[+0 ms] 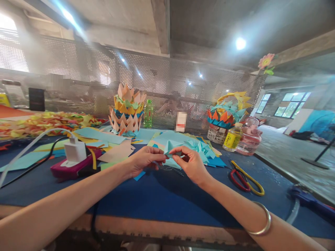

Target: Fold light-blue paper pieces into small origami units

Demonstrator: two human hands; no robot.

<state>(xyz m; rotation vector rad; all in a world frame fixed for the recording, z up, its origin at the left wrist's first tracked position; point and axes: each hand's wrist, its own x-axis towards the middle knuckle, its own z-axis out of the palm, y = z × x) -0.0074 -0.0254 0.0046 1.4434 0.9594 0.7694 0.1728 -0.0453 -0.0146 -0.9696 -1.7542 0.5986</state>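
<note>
A light blue folded paper piece (170, 147) is held up over the middle of the table between both hands. My left hand (147, 161) pinches its left edge between thumb and fingers. My right hand (190, 164) grips its right side the same way, a silver bangle (265, 219) on that forearm. Just behind lies a heap of light blue folded paper pieces (200, 148) on flat coloured sheets. Under the left fingers lies a small blue paper scrap (139, 175).
Scissors (246, 179) with red and yellow handles lie to the right, a glue gun (311, 198) beyond. At left are a purple power strip (70, 169) and a white charger (74, 151). Behind stand paper-petal baskets (125, 122), a green bottle (148, 115) and a yellow-labelled bottle (232, 137).
</note>
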